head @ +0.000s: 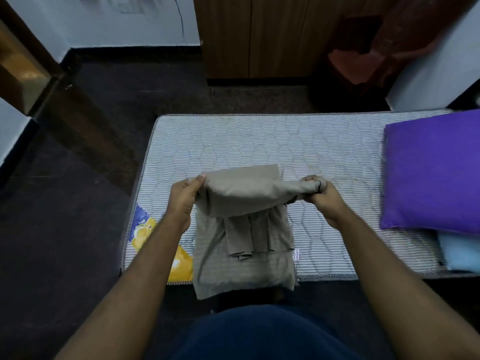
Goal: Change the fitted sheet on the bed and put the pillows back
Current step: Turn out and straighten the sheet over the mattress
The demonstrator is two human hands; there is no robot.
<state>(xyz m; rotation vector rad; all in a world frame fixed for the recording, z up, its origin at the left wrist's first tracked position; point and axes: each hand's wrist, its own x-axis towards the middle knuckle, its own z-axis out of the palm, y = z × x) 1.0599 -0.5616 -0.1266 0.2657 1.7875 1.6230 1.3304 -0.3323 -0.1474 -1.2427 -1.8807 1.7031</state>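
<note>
Khaki fitted sheet (241, 196), likely light and limp, pinched at its edge by left hand (183, 201) and bunched in right hand (320, 196) over bare mattress (337, 152)

left hand (183, 201): arm extended, fingers pinching cloth edge
right hand (323, 197): arm extended, fist clenched around bunched cloth

Beyond the bed: wooden wardrobe (259, 35), red plastic chair (363, 58), dark floor (78, 203), open wooden door (23, 66).

Bare forearms, sleeves out of view; dark navy garment (270, 333).
</note>
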